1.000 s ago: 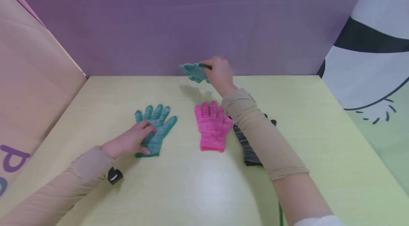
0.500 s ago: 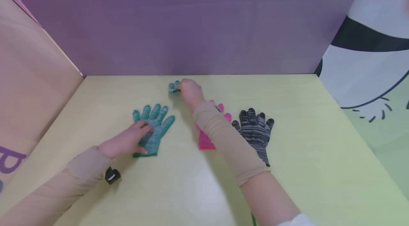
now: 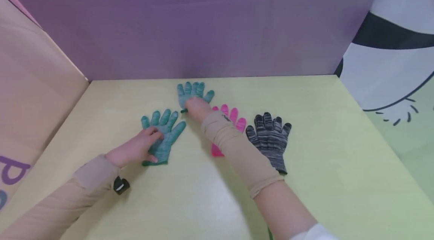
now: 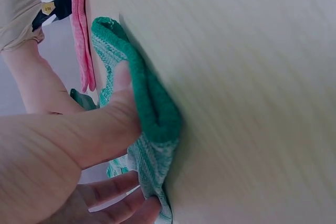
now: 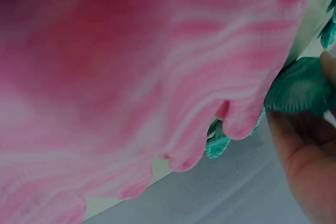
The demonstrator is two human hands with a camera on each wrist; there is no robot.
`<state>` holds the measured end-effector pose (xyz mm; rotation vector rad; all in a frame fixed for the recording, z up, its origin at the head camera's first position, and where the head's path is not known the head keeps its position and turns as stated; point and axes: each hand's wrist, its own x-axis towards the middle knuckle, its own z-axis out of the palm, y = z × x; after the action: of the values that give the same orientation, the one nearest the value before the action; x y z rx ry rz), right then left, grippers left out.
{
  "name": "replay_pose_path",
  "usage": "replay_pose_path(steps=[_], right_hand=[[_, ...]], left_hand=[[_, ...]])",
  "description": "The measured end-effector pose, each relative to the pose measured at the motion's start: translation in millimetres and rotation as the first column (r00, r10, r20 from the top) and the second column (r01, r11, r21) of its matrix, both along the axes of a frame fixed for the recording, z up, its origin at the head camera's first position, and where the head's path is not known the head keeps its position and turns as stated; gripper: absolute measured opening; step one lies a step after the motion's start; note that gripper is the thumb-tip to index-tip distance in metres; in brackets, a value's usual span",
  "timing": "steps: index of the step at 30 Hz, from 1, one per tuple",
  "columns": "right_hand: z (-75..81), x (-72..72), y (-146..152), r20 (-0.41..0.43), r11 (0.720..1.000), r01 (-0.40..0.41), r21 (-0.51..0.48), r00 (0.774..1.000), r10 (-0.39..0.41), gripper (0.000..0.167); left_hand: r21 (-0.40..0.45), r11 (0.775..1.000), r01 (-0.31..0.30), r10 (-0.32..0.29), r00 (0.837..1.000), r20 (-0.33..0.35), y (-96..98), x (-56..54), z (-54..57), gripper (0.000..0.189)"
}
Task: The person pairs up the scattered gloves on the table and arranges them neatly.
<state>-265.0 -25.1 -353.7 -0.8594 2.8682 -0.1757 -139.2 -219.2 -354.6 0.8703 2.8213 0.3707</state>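
Observation:
My left hand (image 3: 135, 149) rests on a teal knit glove (image 3: 167, 142) lying flat on the table, fingers spread toward the wall. In the left wrist view the thumb lies across this glove near its dark green cuff (image 4: 152, 103). Farther back, my right hand (image 3: 198, 108) pinches the cuff of a second teal glove (image 3: 191, 91), which lies near the table's back edge. That cuff (image 5: 299, 87) shows between thumb and fingers in the right wrist view. A pink glove (image 3: 233, 115) lies partly hidden under the right forearm; a black-and-grey glove (image 3: 270, 140) lies to its right.
The pale yellow table (image 3: 325, 149) meets a purple wall (image 3: 217, 25) at the back. A light pink panel (image 3: 37, 74) stands at the left, and a panel with a cartoon animal (image 3: 400, 66) at the right.
My right hand has carried the second teal glove leftward, down onto the table and back toward me, so it now lies spread. The left hand stays in place.

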Motion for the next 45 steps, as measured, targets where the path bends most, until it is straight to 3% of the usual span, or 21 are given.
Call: replay_pose_path(steps=[9, 15, 26, 30, 35, 39, 45], right_hand=[[6.4, 9.5, 9, 0.057, 0.991, -0.129, 0.028, 0.99, 0.128, 0.027], [1.2, 10.5, 10, 0.091, 0.987, -0.148, 0.054, 0.986, 0.143, 0.026], [0.0, 6.5, 15, 0.174, 0.984, -0.177, -0.032, 0.968, 0.18, 0.031], [0.0, 6.8, 18, 0.192, 0.986, -0.139, -0.094, 0.969, 0.155, 0.033], [1.1, 6.2, 23, 0.213, 0.979, -0.002, -0.203, 0.976, 0.046, 0.036], [2.0, 4.4, 31, 0.201, 0.95, 0.117, -0.289, 0.978, -0.059, 0.032], [7.2, 4.0, 43, 0.188, 0.908, 0.198, -0.369, 0.973, -0.135, 0.028]], left_hand=[[-0.007, 1.0, -0.004, 0.004, 1.0, 0.003, 3.3, -0.5, 2.8, 0.057], [-0.014, 1.0, -0.003, 0.003, 1.0, 0.018, 3.9, -0.8, 4.0, 0.056], [-0.065, 0.998, 0.025, -0.024, 1.0, 0.02, 5.5, -1.3, 3.6, 0.058], [-0.08, 0.996, 0.033, -0.033, 0.999, 0.005, 7.1, -0.5, 6.2, 0.057], [-0.101, 0.994, 0.042, -0.042, 0.999, 0.002, 7.1, 0.4, 8.0, 0.058], [-0.115, 0.993, 0.037, -0.036, 0.999, 0.017, 6.0, -0.5, 8.6, 0.058], [-0.138, 0.99, 0.035, -0.036, 0.999, 0.0, 5.5, -3.6, 11.1, 0.054]])
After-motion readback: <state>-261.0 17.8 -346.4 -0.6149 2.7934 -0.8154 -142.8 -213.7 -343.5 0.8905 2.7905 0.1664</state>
